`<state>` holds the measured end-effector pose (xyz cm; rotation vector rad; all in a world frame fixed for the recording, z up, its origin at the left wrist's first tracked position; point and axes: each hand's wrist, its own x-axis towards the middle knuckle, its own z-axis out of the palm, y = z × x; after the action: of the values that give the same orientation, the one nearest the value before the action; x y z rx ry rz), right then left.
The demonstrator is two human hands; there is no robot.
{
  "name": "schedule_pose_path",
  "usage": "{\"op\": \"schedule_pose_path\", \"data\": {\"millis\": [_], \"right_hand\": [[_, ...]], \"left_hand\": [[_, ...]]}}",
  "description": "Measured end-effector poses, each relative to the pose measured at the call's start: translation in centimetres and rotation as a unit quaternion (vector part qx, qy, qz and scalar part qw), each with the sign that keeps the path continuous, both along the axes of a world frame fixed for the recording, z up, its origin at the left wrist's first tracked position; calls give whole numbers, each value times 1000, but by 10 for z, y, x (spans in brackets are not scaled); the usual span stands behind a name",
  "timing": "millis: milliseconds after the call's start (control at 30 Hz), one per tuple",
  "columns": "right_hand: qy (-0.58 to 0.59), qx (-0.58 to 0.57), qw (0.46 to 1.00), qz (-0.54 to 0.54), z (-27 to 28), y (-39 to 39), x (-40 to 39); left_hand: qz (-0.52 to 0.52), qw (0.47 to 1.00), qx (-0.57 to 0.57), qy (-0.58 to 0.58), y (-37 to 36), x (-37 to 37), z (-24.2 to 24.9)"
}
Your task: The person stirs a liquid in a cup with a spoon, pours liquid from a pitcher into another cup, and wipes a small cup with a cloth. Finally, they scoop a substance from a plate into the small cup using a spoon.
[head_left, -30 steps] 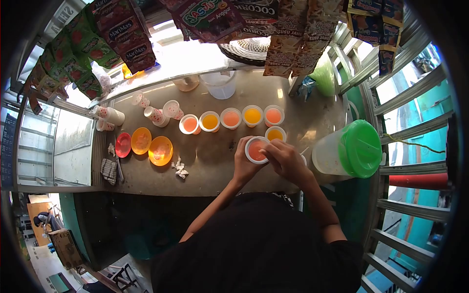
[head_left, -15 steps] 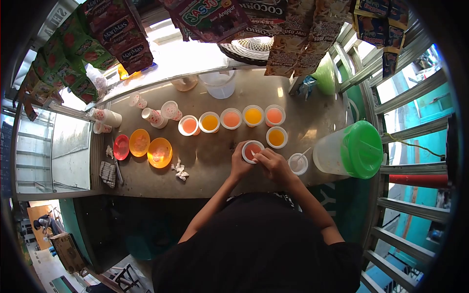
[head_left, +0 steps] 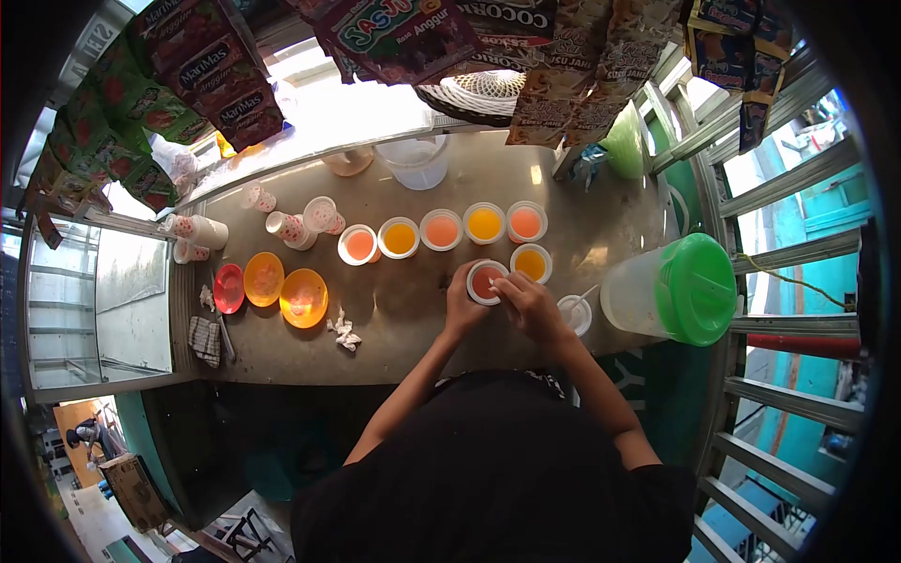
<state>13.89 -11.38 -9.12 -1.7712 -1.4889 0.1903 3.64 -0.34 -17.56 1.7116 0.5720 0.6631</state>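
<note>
My left hand [head_left: 464, 305] is wrapped round a cup of pinkish-red drink [head_left: 485, 283] and keeps it upright at the middle of the counter. Over the rim, my right hand [head_left: 526, 306] pinches a thin white utensil, likely a spoon [head_left: 495, 281], with its lower end in the drink. Just beyond my right hand is a cup of orange drink [head_left: 531, 264]. Behind stands a row of several filled cups, pink [head_left: 441, 229] and orange [head_left: 484, 222] by turns. To the right of my right hand, a small white tub [head_left: 574, 316] has a spoon handle sticking out.
A large clear container with a green lid [head_left: 699, 289] leans into view at right. Orange bowls [head_left: 304, 298], a red bowl [head_left: 228, 288], crumpled tissue [head_left: 344, 333] and stacked paper cups [head_left: 291, 227] lie left. Drink sachets [head_left: 394, 38] hang overhead; a clear bucket [head_left: 413, 161] stands behind.
My right hand and the white utensil have shifted slightly up and right over the cup. My left hand still holds the cup in nearly the same spot. The view has tilted a little.
</note>
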Motion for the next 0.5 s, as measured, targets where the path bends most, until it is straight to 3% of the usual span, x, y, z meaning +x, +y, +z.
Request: {"op": "schedule_pose_path", "data": {"millis": [133, 233, 300, 500], "right_hand": [[-14, -21, 999, 26, -8, 2, -2], [25, 22, 999, 23, -2, 5, 1], [35, -5, 999, -9, 3, 6, 7], [46, -53, 996, 50, 4, 14, 25]], "left_hand": [[7, 997, 78, 7, 8, 3, -3], [17, 998, 58, 3, 7, 2, -7], [25, 999, -40, -3, 6, 3, -14], [17, 997, -75, -2, 8, 5, -18]]}}
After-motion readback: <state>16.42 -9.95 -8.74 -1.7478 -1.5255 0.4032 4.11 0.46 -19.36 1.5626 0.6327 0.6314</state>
